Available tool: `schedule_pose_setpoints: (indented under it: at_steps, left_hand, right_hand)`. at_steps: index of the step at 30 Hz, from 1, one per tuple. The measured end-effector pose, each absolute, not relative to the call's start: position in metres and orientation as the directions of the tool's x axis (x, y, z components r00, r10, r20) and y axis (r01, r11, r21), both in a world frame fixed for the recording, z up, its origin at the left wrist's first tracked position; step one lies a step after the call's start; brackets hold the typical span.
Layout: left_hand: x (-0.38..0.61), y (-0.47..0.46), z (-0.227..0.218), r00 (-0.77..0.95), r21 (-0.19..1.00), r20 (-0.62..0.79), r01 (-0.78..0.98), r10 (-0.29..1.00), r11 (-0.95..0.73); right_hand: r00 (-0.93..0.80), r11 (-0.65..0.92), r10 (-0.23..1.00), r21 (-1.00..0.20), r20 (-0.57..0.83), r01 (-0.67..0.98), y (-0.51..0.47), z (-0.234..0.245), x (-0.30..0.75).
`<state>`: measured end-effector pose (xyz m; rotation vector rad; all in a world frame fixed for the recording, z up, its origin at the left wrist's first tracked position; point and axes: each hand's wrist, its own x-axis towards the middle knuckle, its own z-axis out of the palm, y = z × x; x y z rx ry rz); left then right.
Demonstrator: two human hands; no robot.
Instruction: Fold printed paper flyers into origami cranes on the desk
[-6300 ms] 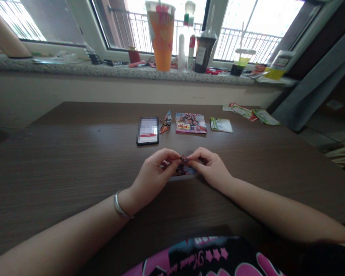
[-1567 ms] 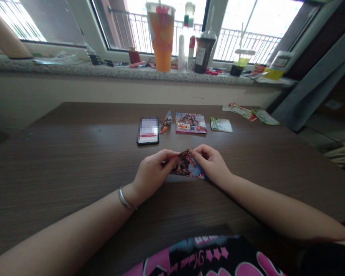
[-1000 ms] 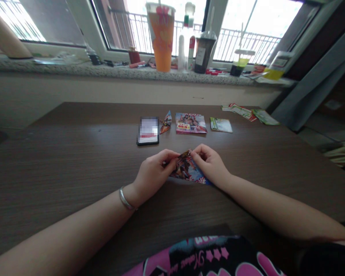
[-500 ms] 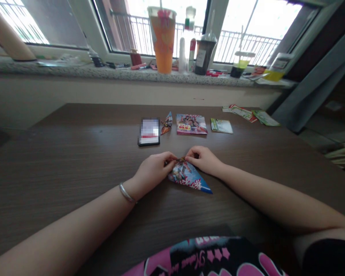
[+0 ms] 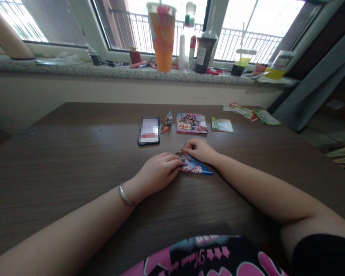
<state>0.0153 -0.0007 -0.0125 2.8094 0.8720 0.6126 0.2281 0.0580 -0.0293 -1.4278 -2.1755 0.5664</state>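
A folded piece of colourful printed paper (image 5: 196, 168) lies flat on the dark wooden table (image 5: 74, 161), its blue pointed corner sticking out to the right. My left hand (image 5: 157, 172) rests on its left part with fingers laid flat, pressing it down. My right hand (image 5: 200, 150) has curled fingers pinching the paper's far tip against the table. A silver bangle (image 5: 124, 195) is on my left wrist.
Beyond my hands lie a phone (image 5: 148, 130), a small folded paper figure (image 5: 166, 122), a stack of printed flyers (image 5: 191, 123), a green leaflet (image 5: 221, 124) and more leaflets (image 5: 251, 113) at far right. Cups and bottles, including an orange cup (image 5: 162, 36), stand on the windowsill.
The paper was held slightly raised between both hands' fingertips; it has since been laid flat and shifted away from me, with my left hand flattened over it and the right pinching its tip.
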Motion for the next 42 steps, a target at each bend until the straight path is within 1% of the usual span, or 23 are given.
schedule_pose_setpoints:
  at_steps: [4, 10, 13, 16, 18, 20, 22, 25, 28, 30, 32, 34, 37, 40, 42]
  left_hand:
    - [0.017, 0.002, -0.017, 0.762, 0.230, 0.320, 0.514, 0.563, -0.826]
    - [0.017, 0.001, -0.017, 0.791, 0.150, 0.287, 0.520, 0.540, -0.841]
    - [0.016, -0.002, -0.017, 0.797, 0.110, 0.292, 0.522, 0.530, -0.846]
    - [0.015, -0.004, -0.015, 0.768, 0.109, 0.319, 0.552, 0.555, -0.826]
    - [0.014, -0.005, -0.014, 0.723, 0.140, 0.333, 0.596, 0.605, -0.790]
    - [0.014, -0.005, -0.013, 0.673, 0.201, 0.337, 0.632, 0.658, -0.749]
    - [0.014, -0.004, -0.012, 0.615, 0.282, 0.347, 0.652, 0.709, -0.704]
    - [0.013, -0.002, -0.011, 0.497, 0.418, 0.354, 0.674, 0.792, -0.610]
    - [0.012, 0.000, -0.009, 0.393, 0.564, 0.264, 0.678, 0.881, -0.471]
    - [0.011, 0.001, -0.009, 0.368, 0.633, 0.190, 0.663, 0.910, -0.400]
    - [0.010, 0.002, -0.008, 0.371, 0.657, 0.158, 0.652, 0.915, -0.378]
    - [0.009, 0.002, -0.007, 0.368, 0.656, 0.153, 0.656, 0.917, -0.373]
    - [0.009, 0.002, -0.007, 0.342, 0.659, 0.173, 0.657, 0.923, -0.367]
    - [0.008, 0.002, -0.008, 0.328, 0.679, 0.203, 0.632, 0.923, -0.374]
    - [0.008, 0.003, -0.008, 0.320, 0.699, 0.215, 0.610, 0.923, -0.374]
  right_hand:
    - [-0.349, 0.374, 0.923, -0.584, 0.160, 0.721, 0.067, -0.034, 0.232]
    - [-0.328, 0.358, 0.932, -0.559, 0.158, 0.748, 0.069, -0.033, 0.231]
    - [-0.324, 0.357, 0.932, -0.549, 0.160, 0.756, 0.068, -0.031, 0.230]
    - [-0.341, 0.386, 0.921, -0.558, 0.189, 0.735, 0.068, -0.031, 0.231]
    - [-0.349, 0.398, 0.915, -0.597, 0.204, 0.696, 0.067, -0.031, 0.232]
    - [-0.348, 0.380, 0.919, -0.656, 0.186, 0.652, 0.066, -0.032, 0.232]
    - [-0.344, 0.347, 0.926, -0.705, 0.154, 0.618, 0.062, -0.032, 0.231]
    - [-0.337, 0.326, 0.931, -0.739, 0.142, 0.590, 0.053, -0.029, 0.227]
    - [-0.360, 0.327, 0.922, -0.779, 0.140, 0.535, 0.041, -0.025, 0.220]
    - [-0.351, 0.346, 0.920, -0.785, 0.175, 0.514, 0.035, -0.022, 0.216]
    - [-0.325, 0.348, 0.924, -0.795, 0.201, 0.497, 0.032, -0.019, 0.213]
    - [-0.295, 0.333, 0.932, -0.813, 0.209, 0.477, 0.031, -0.018, 0.212]
    - [-0.277, 0.296, 0.942, -0.863, 0.191, 0.411, 0.031, -0.018, 0.212]
    - [-0.306, 0.276, 0.936, -0.902, 0.174, 0.332, 0.031, -0.019, 0.213]
    - [-0.309, 0.264, 0.937, -0.911, 0.164, 0.317, 0.029, -0.018, 0.213]
